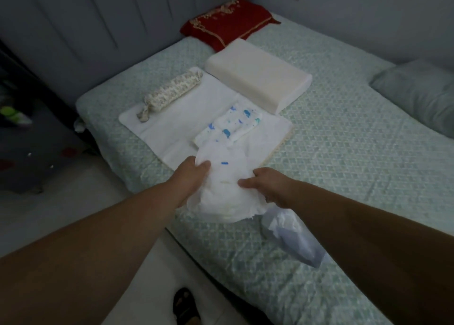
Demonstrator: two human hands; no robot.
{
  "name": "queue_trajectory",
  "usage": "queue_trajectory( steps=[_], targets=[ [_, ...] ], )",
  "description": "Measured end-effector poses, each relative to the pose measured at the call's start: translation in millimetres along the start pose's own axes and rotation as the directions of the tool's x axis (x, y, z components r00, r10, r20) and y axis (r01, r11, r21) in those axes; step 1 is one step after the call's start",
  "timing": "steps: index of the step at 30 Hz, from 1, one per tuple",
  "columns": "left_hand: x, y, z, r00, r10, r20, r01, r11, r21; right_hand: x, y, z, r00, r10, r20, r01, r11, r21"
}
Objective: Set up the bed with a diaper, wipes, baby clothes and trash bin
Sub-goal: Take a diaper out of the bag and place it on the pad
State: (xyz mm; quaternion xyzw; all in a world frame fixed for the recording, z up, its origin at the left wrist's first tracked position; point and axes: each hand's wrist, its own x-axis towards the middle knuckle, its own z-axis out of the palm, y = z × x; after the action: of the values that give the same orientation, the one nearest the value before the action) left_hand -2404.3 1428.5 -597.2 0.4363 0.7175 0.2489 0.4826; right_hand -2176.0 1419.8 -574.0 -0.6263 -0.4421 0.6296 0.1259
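A white diaper (221,192) is half unfolded above the near edge of the bed (344,132). My left hand (194,177) grips its left side and my right hand (267,187) grips its right side. Just beyond it a folded diaper with blue whale prints (231,125) lies on a white changing mat (172,120). A small floral bolster (169,93) rests on the far end of the mat. A crumpled clear plastic bag (292,236) lies on the bed under my right forearm.
A cream foam pillow (258,73) sits right of the mat, a red embroidered pillow (226,22) against the headboard, and a pale green pillow (417,93) at the far right. Dark furniture (29,137) stands left of the bed. My sandalled foot (185,305) is on the floor.
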Motion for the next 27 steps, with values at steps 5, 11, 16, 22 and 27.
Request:
queue_trajectory(
  steps=[5, 11, 16, 22, 27],
  targets=[
    [23.8, -25.2, -67.4, 0.980, -0.124, 0.154, 0.105, 0.986, 0.126, 40.0, -23.6, 61.8, 0.985, -0.075, -0.155, 0.039, 0.974, -0.224],
    [53.9, -48.8, -104.1, 0.965, -0.138, 0.223, 0.091, 0.974, 0.207, 85.6, -37.1, 107.5, 0.964, -0.124, -0.236, 0.012, 0.904, -0.428],
    [77.5, -63.2, -95.4, 0.978, -0.041, 0.203, -0.017, 0.961, 0.275, 120.6, -31.5, 114.1, 0.954, -0.091, -0.285, -0.029, 0.920, -0.390],
    [113.9, -80.4, -76.0, 0.984, -0.061, 0.166, 0.016, 0.965, 0.262, 164.1, -24.4, 105.8, 0.963, -0.030, -0.268, -0.064, 0.939, -0.337],
    [150.4, -94.9, -56.0, 0.984, -0.049, 0.171, 0.014, 0.980, 0.201, 199.4, -16.9, 102.8, 0.976, -0.075, -0.202, -0.006, 0.928, -0.373]
  ],
)
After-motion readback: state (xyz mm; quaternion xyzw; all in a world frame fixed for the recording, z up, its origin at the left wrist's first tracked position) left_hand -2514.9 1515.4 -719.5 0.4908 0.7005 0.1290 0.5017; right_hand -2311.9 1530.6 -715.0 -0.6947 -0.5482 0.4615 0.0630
